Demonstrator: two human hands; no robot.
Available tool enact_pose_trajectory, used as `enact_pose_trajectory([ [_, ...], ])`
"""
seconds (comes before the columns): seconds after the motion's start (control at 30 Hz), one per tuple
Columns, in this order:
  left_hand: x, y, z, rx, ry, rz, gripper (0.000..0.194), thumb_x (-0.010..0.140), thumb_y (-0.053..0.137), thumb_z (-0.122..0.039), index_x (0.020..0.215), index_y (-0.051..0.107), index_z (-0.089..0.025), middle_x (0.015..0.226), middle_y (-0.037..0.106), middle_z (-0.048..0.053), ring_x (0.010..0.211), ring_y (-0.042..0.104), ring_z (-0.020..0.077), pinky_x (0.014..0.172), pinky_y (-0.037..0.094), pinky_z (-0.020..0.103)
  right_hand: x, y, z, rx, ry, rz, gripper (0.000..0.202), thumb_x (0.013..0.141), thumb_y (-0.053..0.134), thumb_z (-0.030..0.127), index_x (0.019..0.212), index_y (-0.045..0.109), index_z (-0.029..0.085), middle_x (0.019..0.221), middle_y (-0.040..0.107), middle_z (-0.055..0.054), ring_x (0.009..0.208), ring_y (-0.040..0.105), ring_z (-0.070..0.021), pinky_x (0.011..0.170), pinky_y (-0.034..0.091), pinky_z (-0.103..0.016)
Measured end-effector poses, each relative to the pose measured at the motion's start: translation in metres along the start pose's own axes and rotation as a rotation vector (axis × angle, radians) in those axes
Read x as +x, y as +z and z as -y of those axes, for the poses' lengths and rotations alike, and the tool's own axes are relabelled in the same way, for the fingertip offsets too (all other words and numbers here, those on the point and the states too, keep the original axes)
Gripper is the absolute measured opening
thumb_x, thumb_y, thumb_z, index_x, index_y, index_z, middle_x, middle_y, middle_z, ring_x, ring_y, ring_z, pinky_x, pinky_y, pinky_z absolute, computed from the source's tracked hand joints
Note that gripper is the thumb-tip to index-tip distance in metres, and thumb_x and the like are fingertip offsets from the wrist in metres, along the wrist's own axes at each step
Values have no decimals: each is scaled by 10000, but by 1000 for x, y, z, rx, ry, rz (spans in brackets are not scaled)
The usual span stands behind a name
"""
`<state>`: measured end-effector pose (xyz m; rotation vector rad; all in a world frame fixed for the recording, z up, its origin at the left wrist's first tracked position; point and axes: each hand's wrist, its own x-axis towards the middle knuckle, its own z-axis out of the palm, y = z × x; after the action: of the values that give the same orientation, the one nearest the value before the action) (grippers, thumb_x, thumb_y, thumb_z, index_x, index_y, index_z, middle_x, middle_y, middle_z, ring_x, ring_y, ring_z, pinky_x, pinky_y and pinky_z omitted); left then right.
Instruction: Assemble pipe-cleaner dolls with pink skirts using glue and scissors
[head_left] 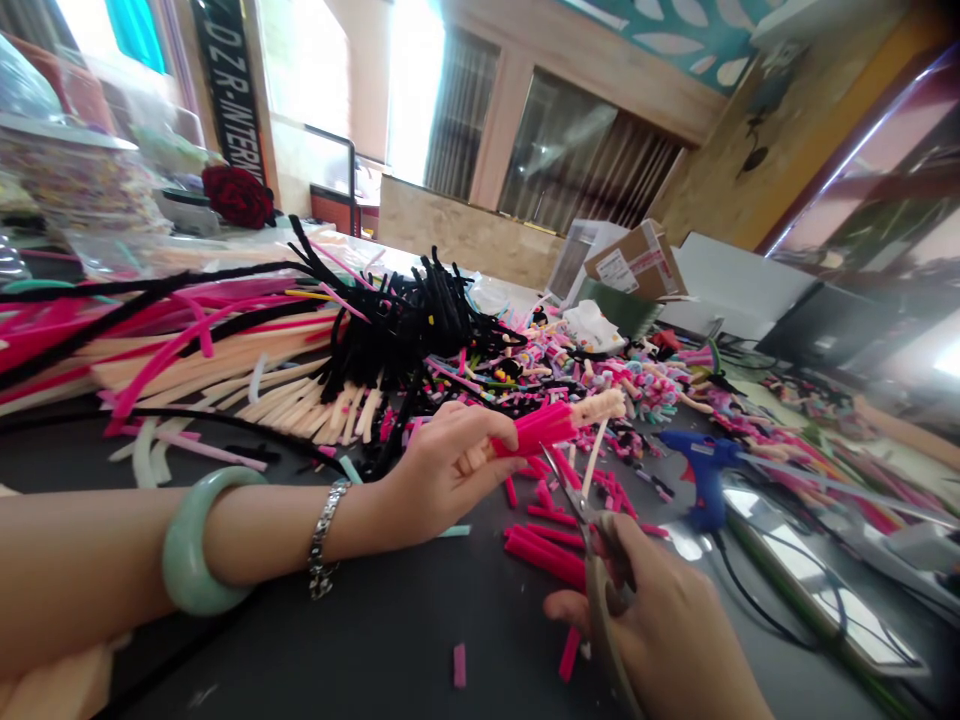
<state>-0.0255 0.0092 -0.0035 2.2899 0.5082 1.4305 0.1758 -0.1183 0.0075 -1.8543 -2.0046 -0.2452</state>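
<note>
My left hand (457, 465) is closed around a bundle of hot-pink pipe cleaners (541, 428), with cream fuzzy pieces (600, 407) sticking out at its far right end. In my right hand (660, 610) is a pair of scissors (581, 510), its handles around my fingers. The blade tips point up and left, close under the pink bundle; whether they touch it I cannot tell. Below them on the dark table lie cut hot-pink pieces (544, 550). A small mauve piece (460, 665) rests nearer to me.
A blue glue gun (705, 475) with its cable lies to the right, beside a shiny flat panel (825, 590). Long cream, pink and black pipe cleaners (202, 370) spread at left. A black bunch (435, 310) and colourful clippings sit behind my hands. A cardboard box (637, 262) stands farther back.
</note>
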Motion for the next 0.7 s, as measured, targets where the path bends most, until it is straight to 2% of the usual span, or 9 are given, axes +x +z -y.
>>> enact_pose_trajectory([
  [0.2,1,-2,1,8,53,4,85,862,617,-252,879,566,-187,830,649,41,771,577,163,730,453,294,-1,-1,0,45,-20,13,489,701,590,726,704,473,251,564,620,36,458,590,-162,433,424,-239],
  [0.3,4,-1,4,-5,146,-13,74,847,636,-205,870,569,-186,815,661,32,770,596,159,746,457,303,-1,0,-1,49,-21,8,449,734,601,678,693,471,251,550,610,43,438,570,-150,423,408,-230],
  [0.4,5,-1,6,-19,222,-20,99,833,647,-152,883,569,-185,835,676,29,796,616,152,785,453,314,-1,-1,-1,49,-27,-8,464,732,582,700,683,481,250,539,612,41,421,564,-150,411,401,-230],
  [0.53,6,-1,5,31,252,-46,112,828,646,-122,875,569,-188,850,687,27,804,622,145,799,440,321,-2,-2,0,54,-12,1,510,707,542,759,701,521,250,523,619,39,411,567,-159,401,397,-237],
  [0.7,6,-2,3,83,255,-60,92,824,646,-118,839,580,-180,862,705,34,779,626,142,791,424,326,-6,-1,0,89,69,76,492,734,535,737,692,522,247,498,596,45,407,537,-151,405,379,-236],
])
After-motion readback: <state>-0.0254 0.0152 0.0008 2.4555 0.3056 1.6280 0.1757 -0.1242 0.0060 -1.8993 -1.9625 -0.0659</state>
